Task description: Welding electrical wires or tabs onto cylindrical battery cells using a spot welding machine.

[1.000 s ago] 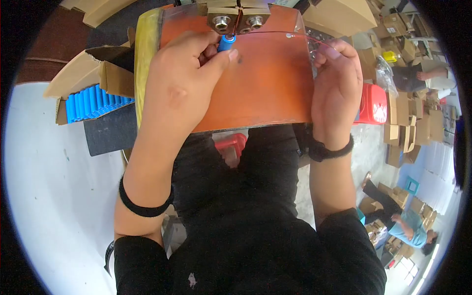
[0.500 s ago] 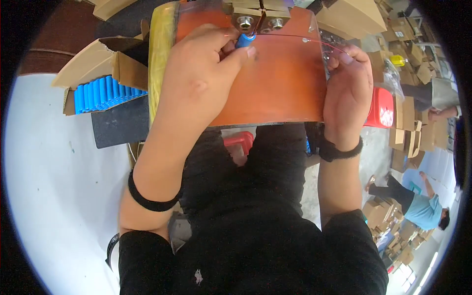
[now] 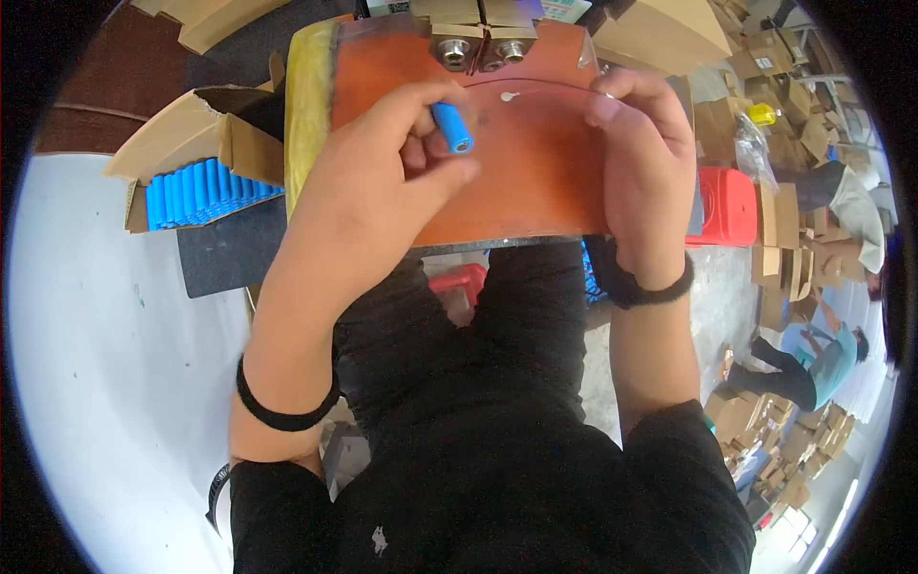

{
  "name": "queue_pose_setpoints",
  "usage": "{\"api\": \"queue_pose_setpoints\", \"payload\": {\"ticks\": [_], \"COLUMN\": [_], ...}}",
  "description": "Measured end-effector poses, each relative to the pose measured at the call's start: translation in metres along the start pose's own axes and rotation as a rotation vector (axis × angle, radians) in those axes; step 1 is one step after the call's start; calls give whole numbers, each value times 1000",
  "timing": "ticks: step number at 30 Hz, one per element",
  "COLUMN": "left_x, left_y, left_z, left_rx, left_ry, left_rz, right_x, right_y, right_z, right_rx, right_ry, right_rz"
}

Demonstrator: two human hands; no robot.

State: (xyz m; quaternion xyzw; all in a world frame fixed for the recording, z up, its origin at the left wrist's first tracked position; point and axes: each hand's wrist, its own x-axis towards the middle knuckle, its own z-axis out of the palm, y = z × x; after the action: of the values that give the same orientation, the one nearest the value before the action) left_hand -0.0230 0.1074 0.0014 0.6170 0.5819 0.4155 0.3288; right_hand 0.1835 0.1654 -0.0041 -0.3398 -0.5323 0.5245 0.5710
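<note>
My left hand (image 3: 368, 177) is closed round a blue cylindrical battery cell (image 3: 450, 125), tilted so one end faces toward me. A thin dark red wire (image 3: 545, 84) arcs from beside the cell to my right hand (image 3: 650, 158), whose thumb and forefinger pinch its far end. Whether the wire is joined to the cell is hidden behind my left fingers. Below the wire lies or hangs a small pale round tab (image 3: 508, 97). Just beyond the cell stands a metal clamp-like head (image 3: 481, 48) with two bolts and a narrow slot, apart from both hands.
An orange work mat (image 3: 535, 191) lies under my hands, with a yellow-wrapped edge (image 3: 308, 115) at left. An open carton (image 3: 191, 124) of blue cells (image 3: 196, 196) stands left. Right are a red plastic stool (image 3: 729, 206), stacked cartons (image 3: 765, 440) and other people (image 3: 827, 368).
My left hand has drawn the cell back from the metal head and tipped it, its end now toward me. My right hand has moved left with the wire, which bows more.
</note>
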Motion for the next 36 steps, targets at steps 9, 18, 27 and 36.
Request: {"api": "queue_pose_setpoints", "payload": {"ticks": [9,18,27,36], "left_x": [23,26,25,22], "left_y": [-12,-8,-12,-6], "left_z": [9,10,10,7], "left_rx": [244,268,304,205], "left_ry": [49,66,71,55], "left_rz": [162,93,123,42], "right_x": [9,13,13,10], "right_y": [-2,10,13,8], "right_z": [12,11,10,15], "right_rx": [-51,-218,-233,-207], "right_ry": [5,24,19,25], "right_rz": [71,24,23,40]}}
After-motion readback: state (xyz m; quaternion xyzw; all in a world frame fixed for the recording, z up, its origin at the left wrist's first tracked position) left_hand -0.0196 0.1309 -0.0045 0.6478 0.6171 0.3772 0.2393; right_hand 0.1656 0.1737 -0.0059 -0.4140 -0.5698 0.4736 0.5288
